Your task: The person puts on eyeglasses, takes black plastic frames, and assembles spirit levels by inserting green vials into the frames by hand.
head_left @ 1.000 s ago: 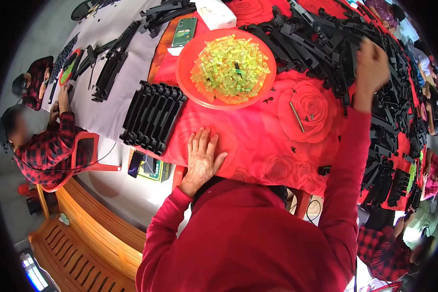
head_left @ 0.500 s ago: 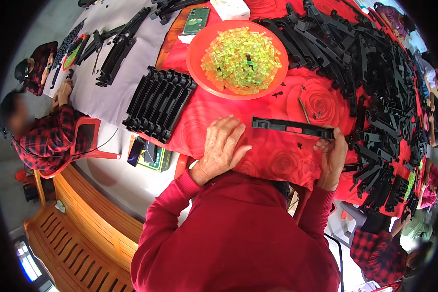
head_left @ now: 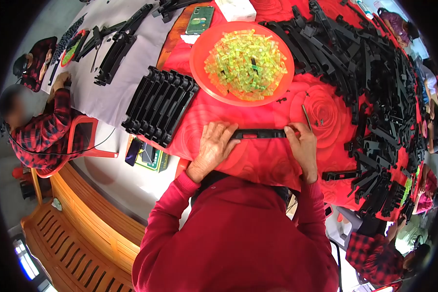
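Strip (head_left: pixel 252 134)—one, black, slim, slotted—spanned left hand (head_left: pixel 216 146) to right hand (head_left: pixel 302 150), each grip closed on an end, over the red surface (head_left: pixel 270 165); beyond, one bowl (head_left: pixel 197 73) held uncountable yellow-green pieces (head_left: pixel 248 53).

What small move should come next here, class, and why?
Probably the right hand should fetch a yellow-green piece while the left hand steadies the black strip: both hands hold its ends, cloth shows through its opening, and the bowl of pieces is nearby.
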Demonstrator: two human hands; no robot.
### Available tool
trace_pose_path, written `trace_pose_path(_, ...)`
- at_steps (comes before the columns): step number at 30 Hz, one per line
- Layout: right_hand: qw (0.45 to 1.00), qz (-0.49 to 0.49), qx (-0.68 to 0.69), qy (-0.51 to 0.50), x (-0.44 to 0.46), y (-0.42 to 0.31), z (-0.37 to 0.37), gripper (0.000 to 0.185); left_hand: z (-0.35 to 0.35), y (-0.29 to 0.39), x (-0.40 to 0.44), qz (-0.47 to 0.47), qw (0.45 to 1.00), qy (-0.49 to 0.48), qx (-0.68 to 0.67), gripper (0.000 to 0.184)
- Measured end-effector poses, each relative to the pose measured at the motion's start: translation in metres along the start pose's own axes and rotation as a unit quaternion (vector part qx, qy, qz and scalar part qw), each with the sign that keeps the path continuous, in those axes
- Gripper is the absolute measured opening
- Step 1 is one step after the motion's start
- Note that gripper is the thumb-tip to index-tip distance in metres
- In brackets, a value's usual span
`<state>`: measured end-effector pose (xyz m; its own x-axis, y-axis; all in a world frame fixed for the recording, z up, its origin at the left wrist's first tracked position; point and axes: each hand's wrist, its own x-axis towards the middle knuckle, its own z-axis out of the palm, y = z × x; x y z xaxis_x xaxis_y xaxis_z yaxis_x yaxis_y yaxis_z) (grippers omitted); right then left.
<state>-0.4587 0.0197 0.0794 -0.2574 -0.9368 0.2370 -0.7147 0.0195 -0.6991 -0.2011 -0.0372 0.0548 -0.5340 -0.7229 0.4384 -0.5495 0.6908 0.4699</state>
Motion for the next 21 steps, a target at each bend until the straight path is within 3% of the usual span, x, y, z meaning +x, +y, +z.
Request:
trace_pose_path(3, 0.998, 0.062, 0.013, 0.024, 0.015, -0.005, -0.014, 0.015, 0.000, 0.000, 0.001, 0.006, 1.000, 0.003, 0.006, 0.046)
trace_pose_path(9, 0.997, -0.064, 0.039, 0.031, 0.081, -0.050, -0.010, 0.013, -0.002, 0.003, 0.001, 0.005, 1.000, -0.001, 0.015, 0.044)
trace_pose_path(17, 0.971, -0.191, -0.132, -0.065, 0.163, -0.045, 0.051, 0.003, -0.001, 0.004, 0.000, -0.003, 1.000, 0.001, 0.024, 0.043)
trace_pose_path(21, 0.950, -0.191, -0.226, -0.105, 0.181, -0.040, 0.063, 0.011, 0.001, 0.002, -0.002, -0.008, 1.000, 0.003, 0.022, 0.043)
